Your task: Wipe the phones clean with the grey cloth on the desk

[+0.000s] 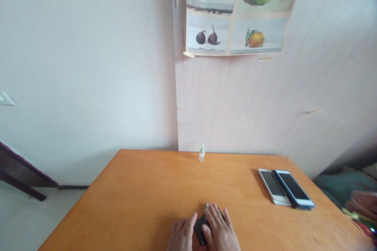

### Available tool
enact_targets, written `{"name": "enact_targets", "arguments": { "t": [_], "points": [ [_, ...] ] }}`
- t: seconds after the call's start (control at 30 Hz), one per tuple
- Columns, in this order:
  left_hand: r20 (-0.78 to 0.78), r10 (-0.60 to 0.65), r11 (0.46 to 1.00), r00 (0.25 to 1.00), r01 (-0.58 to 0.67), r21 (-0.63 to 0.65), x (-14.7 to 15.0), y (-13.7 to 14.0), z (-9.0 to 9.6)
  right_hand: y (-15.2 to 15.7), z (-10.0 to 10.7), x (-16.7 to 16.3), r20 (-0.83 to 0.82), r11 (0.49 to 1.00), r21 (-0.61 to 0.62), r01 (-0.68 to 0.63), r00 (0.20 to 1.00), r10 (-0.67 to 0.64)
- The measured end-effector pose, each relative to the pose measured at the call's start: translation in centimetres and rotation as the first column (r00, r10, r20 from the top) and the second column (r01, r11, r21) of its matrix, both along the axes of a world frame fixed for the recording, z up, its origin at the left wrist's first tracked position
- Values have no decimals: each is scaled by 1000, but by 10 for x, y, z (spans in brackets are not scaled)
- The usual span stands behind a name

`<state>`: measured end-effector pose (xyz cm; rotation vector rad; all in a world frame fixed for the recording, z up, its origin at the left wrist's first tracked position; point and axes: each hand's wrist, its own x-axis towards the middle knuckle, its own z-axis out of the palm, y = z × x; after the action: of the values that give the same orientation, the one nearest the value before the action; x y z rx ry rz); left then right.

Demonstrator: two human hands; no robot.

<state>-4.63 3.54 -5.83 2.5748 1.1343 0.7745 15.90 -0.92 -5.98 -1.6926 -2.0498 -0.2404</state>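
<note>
At the front of the table lies a flat black object (200, 227), partly hidden by my right hand, so I cannot make out its kind. My right hand (219, 229) rests over it with the fingers stretched out flat. A small pale bit (207, 205) shows by those fingertips; whether it belongs to the black object is unclear. My left hand (182, 235) is just to the left of the object, its fingers loosely bent and one digit raised toward the object's edge. Nothing shows in its grasp, and I cannot tell whether it touches the object.
A small dropper bottle (202, 154) stands upright at the back of the wooden table (141, 188). Two phones, one white (273, 188) and one in a blue case (294, 190), lie at the right. Fruit paintings (229, 15) hang on the wall. Blurred items (362, 211) are beyond the right edge.
</note>
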Motion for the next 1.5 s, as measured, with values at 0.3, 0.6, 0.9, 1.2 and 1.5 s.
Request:
{"name": "enact_targets", "arguments": {
  "t": [0.3, 0.6, 0.9, 1.2, 1.5],
  "points": [
    [23, 29, 999, 999, -29, 14, -1, 1, -9, 10, 2, 3, -1, 998, -22, 52, 999, -52],
    [34, -12, 999, 999, 13, -31, -2, 1, 1, -1, -14, -12, 69, 991, 35, -126, 990, 124],
    [17, 23, 997, 1000, -22, -72, 1, -7, 23, -16, 44, -31, -55, 923, -384, 41, 996, -67],
    [-31, 42, 993, 999, -45, -106, 6, -11, 44, -10, 79, -22, -41, 860, -468, 204, 967, -252],
    [-32, 43, 996, 999, -46, -80, 6, -11, 46, -13, 72, -18, -39, 880, -438, 181, 975, -220]
  ]
}}
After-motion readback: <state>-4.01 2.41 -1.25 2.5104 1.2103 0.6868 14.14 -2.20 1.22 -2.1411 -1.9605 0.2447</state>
